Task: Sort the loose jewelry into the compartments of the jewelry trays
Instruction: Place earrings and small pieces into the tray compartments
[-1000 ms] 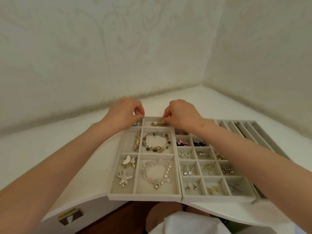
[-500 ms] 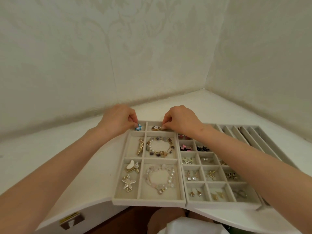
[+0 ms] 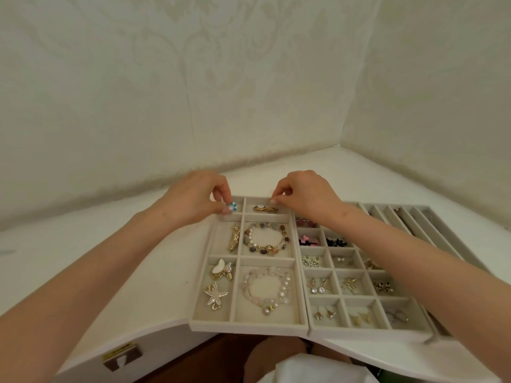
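Observation:
Three grey velvet trays lie side by side on a white desk. The left tray (image 3: 249, 326) holds two bead bracelets, a gold clip, a starfish brooch and a white-and-gold brooch. My left hand (image 3: 193, 199) is at its far left compartment, where thumb and forefinger pinch a small blue-and-white piece (image 3: 231, 207). My right hand (image 3: 305, 194) hovers over the far middle compartment. Its curled fingertips sit just above the right end of a gold piece (image 3: 265, 208) lying flat there. The middle tray (image 3: 367, 334) has small square compartments with earrings and studs.
The right tray (image 3: 431, 228) has long narrow slots and is partly hidden by my right forearm. Wallpapered walls meet in a corner behind the desk (image 3: 110, 272). The left and middle trays overhang the desk's front edge. A drawer handle (image 3: 121, 357) shows at the lower left.
The gold piece went from my right fingers to lying flat in the far compartment, and the fingers lifted slightly off it. My left hand stayed at the blue-and-white piece. The view tilted a little.

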Tool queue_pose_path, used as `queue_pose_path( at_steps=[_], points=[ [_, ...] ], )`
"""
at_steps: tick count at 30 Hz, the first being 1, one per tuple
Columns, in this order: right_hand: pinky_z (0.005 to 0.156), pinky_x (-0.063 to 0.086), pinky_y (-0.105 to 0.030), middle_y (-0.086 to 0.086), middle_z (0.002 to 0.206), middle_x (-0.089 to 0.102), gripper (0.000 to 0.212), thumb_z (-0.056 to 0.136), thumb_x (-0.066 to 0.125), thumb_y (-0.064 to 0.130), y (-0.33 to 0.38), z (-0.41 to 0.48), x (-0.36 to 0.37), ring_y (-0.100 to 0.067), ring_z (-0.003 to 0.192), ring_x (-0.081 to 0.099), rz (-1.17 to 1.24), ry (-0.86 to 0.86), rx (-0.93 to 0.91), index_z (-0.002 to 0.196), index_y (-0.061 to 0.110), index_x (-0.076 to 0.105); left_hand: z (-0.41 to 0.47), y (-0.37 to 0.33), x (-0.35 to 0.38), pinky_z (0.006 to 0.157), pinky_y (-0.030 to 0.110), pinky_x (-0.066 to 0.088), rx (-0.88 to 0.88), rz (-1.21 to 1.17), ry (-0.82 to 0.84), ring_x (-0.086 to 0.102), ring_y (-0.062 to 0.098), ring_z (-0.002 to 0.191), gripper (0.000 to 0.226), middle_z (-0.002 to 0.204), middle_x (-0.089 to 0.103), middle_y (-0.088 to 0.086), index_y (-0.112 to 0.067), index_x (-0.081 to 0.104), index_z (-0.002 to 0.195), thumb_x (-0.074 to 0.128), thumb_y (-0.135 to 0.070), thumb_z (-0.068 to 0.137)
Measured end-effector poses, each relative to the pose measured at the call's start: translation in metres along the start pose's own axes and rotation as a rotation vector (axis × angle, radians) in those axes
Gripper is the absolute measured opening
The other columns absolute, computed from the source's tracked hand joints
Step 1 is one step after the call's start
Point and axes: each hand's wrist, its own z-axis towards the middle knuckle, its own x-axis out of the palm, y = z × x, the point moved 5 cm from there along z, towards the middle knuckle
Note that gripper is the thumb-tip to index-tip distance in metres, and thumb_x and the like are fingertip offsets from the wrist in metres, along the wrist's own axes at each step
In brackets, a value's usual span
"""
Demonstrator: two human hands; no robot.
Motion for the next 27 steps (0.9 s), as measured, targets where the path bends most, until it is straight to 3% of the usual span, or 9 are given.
queue_pose_path(
  at_steps=[4, 7, 11, 18, 23, 27],
  points=[
    [0.068, 0.037, -0.022, 0.015, 0.08, 0.055, 0.015, 0.088, 0.06, 0.024, 0.001, -0.004, -0.003, -0.005, 0.078, 0.05, 0.034, -0.037, -0.015, 0.093, 0.021, 0.073, -0.017, -0.016, 0.006, 0.065, 0.018, 0.037, 0.046, 0.062, 0.22, 0.044, -0.002, 0.071, 0.011, 0.081, 0.058, -0.016, -0.028, 0.066, 0.082, 0.074, -0.025, 0.076],
    [0.068, 0.037, -0.021, 0.016, 0.076, 0.052, 0.016, 0.089, 0.058, 0.024, 0.002, -0.007, -0.005, -0.005, 0.078, 0.049, 0.052, -0.038, -0.026, 0.095, 0.02, 0.073, -0.022, -0.019, 0.012, 0.072, 0.026, 0.041, 0.037, 0.111, 0.2, 0.046, 0.002, 0.074, 0.005, 0.085, 0.061, -0.01, -0.028, 0.068, 0.079, 0.072, -0.025, 0.078],
    [0.064, 0.035, -0.021, 0.019, 0.069, 0.046, 0.015, 0.09, 0.059, 0.026, 0.005, -0.011, -0.005, -0.005, 0.076, 0.048, 0.088, -0.035, -0.038, 0.094, 0.021, 0.072, -0.024, -0.015, 0.017, 0.068, 0.024, 0.036, 0.02, 0.2, 0.185, 0.046, 0.007, 0.084, 0.004, 0.083, 0.058, -0.009, -0.027, 0.07, 0.083, 0.068, -0.025, 0.081],
    [0.071, 0.042, -0.027, 0.005, 0.084, 0.063, 0.011, 0.087, 0.062, 0.027, 0.027, -0.018, -0.003, -0.01, 0.076, 0.052, 0.146, -0.005, -0.13, 0.091, 0.024, 0.073, -0.027, -0.017, 0.016, 0.078, 0.029, 0.042, -0.007, 0.218, 0.195, 0.047, 0.011, 0.092, 0.015, 0.085, 0.058, -0.008, -0.026, 0.068, 0.083, 0.062, -0.039, 0.085],
    [0.069, 0.042, -0.027, 0.003, 0.083, 0.063, 0.011, 0.087, 0.062, 0.026, 0.031, -0.02, -0.004, -0.01, 0.073, 0.051, 0.151, -0.024, -0.144, 0.091, 0.024, 0.072, -0.026, -0.024, 0.018, 0.063, 0.025, 0.036, -0.048, 0.291, 0.165, 0.053, 0.011, 0.087, 0.012, 0.077, 0.056, -0.012, -0.027, 0.064, 0.077, 0.061, -0.036, 0.084],
    [0.07, 0.042, -0.026, 0.004, 0.081, 0.062, 0.011, 0.087, 0.063, 0.026, 0.026, -0.023, -0.005, -0.008, 0.071, 0.05, 0.168, -0.031, -0.136, 0.091, 0.024, 0.073, -0.023, -0.027, 0.02, 0.055, 0.023, 0.033, -0.095, 0.38, 0.167, 0.055, 0.017, 0.08, 0.007, 0.081, 0.061, -0.006, -0.024, 0.063, 0.076, 0.058, -0.027, 0.081]
  ],
)
